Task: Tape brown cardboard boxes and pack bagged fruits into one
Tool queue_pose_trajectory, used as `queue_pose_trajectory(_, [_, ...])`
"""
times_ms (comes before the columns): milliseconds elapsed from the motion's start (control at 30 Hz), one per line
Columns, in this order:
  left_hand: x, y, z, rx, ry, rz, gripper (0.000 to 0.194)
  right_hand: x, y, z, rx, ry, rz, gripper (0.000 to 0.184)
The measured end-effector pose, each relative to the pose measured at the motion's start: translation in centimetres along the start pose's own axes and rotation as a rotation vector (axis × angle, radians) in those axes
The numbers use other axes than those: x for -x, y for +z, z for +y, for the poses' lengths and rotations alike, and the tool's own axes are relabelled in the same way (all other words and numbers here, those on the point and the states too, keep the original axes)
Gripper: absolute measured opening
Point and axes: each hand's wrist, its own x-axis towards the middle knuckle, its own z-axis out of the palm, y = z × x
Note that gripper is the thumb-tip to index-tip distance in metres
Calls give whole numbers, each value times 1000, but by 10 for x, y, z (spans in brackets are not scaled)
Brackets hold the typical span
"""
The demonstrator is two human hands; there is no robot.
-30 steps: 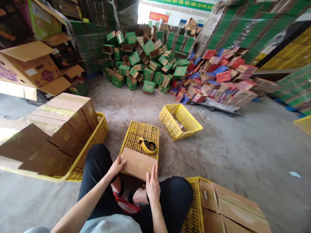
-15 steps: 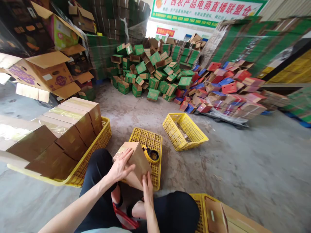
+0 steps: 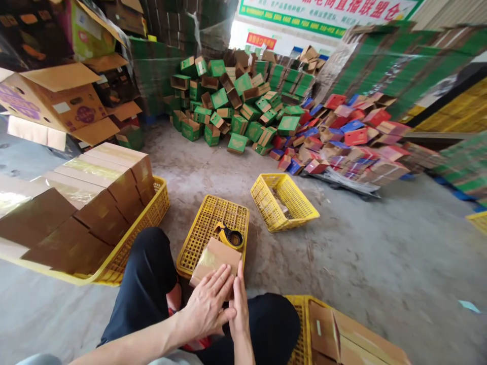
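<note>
- L hand [image 3: 208,304] flat on top of sm. brown box [image 3: 218,255]; R hand [image 3: 239,304] flat on its R side
- box at yellow crate's [image 3: 213,213] near edge, toward R
- tape tool [image 3: 231,236] (yellow & blk) just past box, nr crate's R edge

A yellow plastic crate [image 3: 203,228] carries the things, its flat lattice face up and level, pierced by rows of small openings. Its far edge and left edge show almost whole, the near left corner too; the near right corner is hidden. Near the right edge, about midway along, lies a tape dispenser [image 3: 229,235], its yellow handle toward the middle and its dark round end closest to that edge. A brown cardboard box [image 3: 218,254] with shiny tape over its left end covers the near right part; whether it rests fully there is hidden.
</note>
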Motion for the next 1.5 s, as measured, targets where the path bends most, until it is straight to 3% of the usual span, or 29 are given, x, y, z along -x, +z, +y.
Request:
queue_pose_trajectory(200, [1, -13, -29, 50, 15, -13, 71, -6, 4, -36, 12, 5, -32, 76])
queue_pose_trajectory(333, [4, -18, -45, 56, -53, -1, 70, -6, 6, -31, 86, -36, -11, 76])
queue_pose_trajectory(633, [-1, -12, -69, 75, -232, 12, 65, -8, 6, -20, 294, -134, 88, 71])
queue_pose_trajectory(767, [-1, -4, -71, 256, -362, 20, 79, -5, 7, -15, 550, -293, 172, 65])
queue_pose_trajectory(900, [2, 3, -78, 736, -518, -19, 100, -1, 10, -16, 904, -508, 231, 61])
queue_pose_trajectory(1000, [3, 8, -84, 1049, -558, -26, 102, -1, 23, -26, 1055, -572, 193, 63])
queue_pose_trajectory(1133, [1, 16, -88, 1179, -652, 51, 86, -4, 46, -45, 1138, -631, 68, 63])
queue_pose_trajectory(1367, [-1, 25, -88, 1072, -664, 82, 77, -16, 62, -72, 962, -532, -134, 52])
queue_pose_trajectory(1500, [-8, 17, -84, 971, -618, 66, 73, -25, 66, -83, 878, -449, -134, 54])
